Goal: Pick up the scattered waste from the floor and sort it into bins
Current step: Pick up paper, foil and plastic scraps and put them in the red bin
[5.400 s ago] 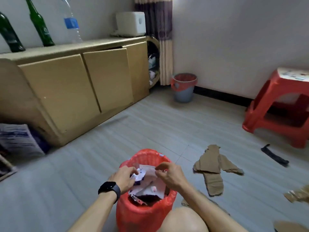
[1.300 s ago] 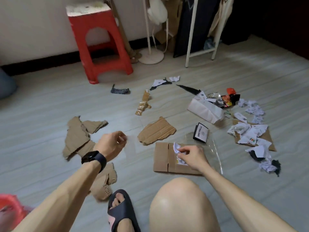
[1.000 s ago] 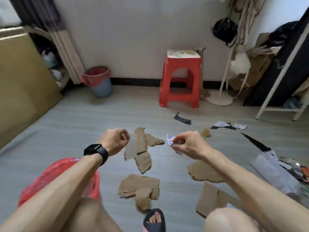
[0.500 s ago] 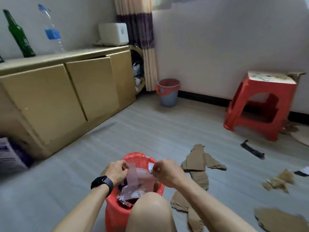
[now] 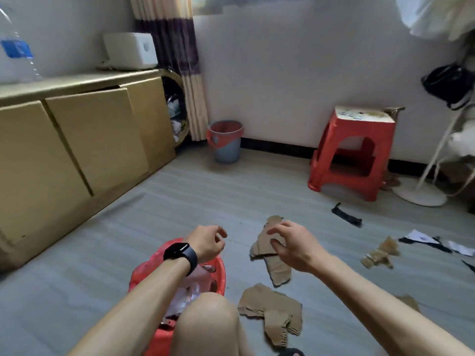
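Above the floor [image 5: 159,201], both hands hang empty: the left hand [image 5: 208,242], a black watch [image 5: 180,254] on its wrist, has its fingers loosely curled, and the right hand [image 5: 290,246] is spread open, palm down. Just below the left wrist stands the red bin [image 5: 218,274], with what looks like crumpled paper inside. Torn cardboard pieces [image 5: 273,260] lie under and below the right hand. Farther right lie more scraps [image 5: 380,253]. Beyond the hands, by the wall, stand a grey bin [image 5: 226,141] and a red stool [image 5: 354,152].
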A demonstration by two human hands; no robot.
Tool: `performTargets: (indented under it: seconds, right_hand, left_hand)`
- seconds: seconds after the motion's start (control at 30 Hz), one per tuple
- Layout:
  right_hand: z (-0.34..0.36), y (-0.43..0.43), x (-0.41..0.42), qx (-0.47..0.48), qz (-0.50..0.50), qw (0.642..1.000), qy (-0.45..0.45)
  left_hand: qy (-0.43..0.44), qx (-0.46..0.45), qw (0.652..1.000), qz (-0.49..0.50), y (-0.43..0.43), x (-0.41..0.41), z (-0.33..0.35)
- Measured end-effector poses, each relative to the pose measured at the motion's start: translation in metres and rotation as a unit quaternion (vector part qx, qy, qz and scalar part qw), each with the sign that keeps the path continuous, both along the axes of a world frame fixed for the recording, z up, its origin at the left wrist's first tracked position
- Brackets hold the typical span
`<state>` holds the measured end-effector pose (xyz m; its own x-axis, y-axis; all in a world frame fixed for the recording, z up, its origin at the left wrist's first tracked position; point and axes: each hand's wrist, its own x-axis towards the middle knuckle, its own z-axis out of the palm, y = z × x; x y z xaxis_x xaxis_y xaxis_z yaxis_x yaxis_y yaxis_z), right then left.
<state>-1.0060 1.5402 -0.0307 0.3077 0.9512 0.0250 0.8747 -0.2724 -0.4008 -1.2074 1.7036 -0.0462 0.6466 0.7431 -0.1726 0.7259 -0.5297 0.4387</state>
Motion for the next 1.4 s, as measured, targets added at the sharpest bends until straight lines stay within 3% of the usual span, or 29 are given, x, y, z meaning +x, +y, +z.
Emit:
performTargets:
  seconds: [0.17, 0.3, 0.5, 0.7, 1.0, 1.2, 1.4]
  right_hand:
    - [0.029, -0.085, 0.075, -0.003, -0.094, 0.995, -0.036]
    - [0.029, -0.178, 0.125, 0.023, -0.209, 0.978, 0.0]
    - [-0.014, -0.349, 0.149, 0.04, -0.393, 0.917, 0.044]
    - [-0.086, -0.471, 0.133, 0.009, -0.531, 0.844, 0.077]
    - [-0.219, -0.503, 0.124, -0.069, -0.584, 0.779, 0.218]
    - [-0.276, -0.488, 0.167, -0.095, -0.602, 0.747, 0.265]
    - [-0.335, -0.474, 0.261, -0.073, -0.71, 0.65, 0.26]
  left_hand:
    - [-0.03, 0.026, 0.99, -0.134, -0.052, 0.105, 0.028]
    - [-0.043, 0.02, 0.972, -0.229, -0.113, 0.182, 0.025]
    - [-0.005, -0.016, 0.93, -0.368, -0.221, 0.26, -0.023]
    - [0.078, -0.06, 0.894, -0.438, -0.301, 0.288, -0.097]
    - [0.197, -0.087, 0.872, -0.44, -0.338, 0.304, -0.175]
    - [0.255, -0.117, 0.864, -0.419, -0.342, 0.331, -0.233]
    - [0.243, -0.164, 0.866, -0.405, -0.375, 0.382, -0.29]
